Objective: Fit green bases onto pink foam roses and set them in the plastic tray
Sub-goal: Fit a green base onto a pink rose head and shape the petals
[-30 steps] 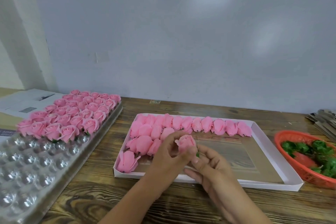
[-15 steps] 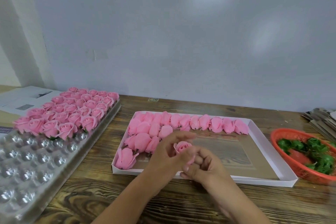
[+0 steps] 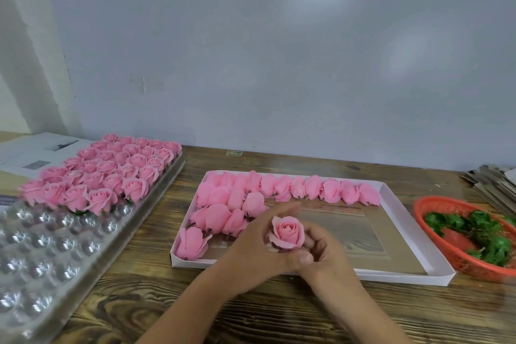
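A pink foam rose [image 3: 288, 232] faces up between both hands over the near edge of the white cardboard box [image 3: 413, 278]. My left hand [image 3: 251, 243] and my right hand [image 3: 321, 251] both curl round its underside, which is hidden. Loose pink roses [image 3: 282, 190] lie on their sides in the box. The clear plastic tray [image 3: 47, 254] at the left holds several rows of finished roses [image 3: 111, 170] at its far end. Green bases [image 3: 483, 234] lie in an orange basket [image 3: 435, 204] at the right.
A wooden table [image 3: 251, 313] carries everything. Papers [image 3: 30, 156] lie behind the tray at the far left. A stack of flat card pieces [image 3: 494, 184] sits at the far right. A grey wall panel stands close behind the table.
The two hands have lowered the rose toward me and turned it so its open face points up; the green base seen between the fingers a second ago is now hidden.
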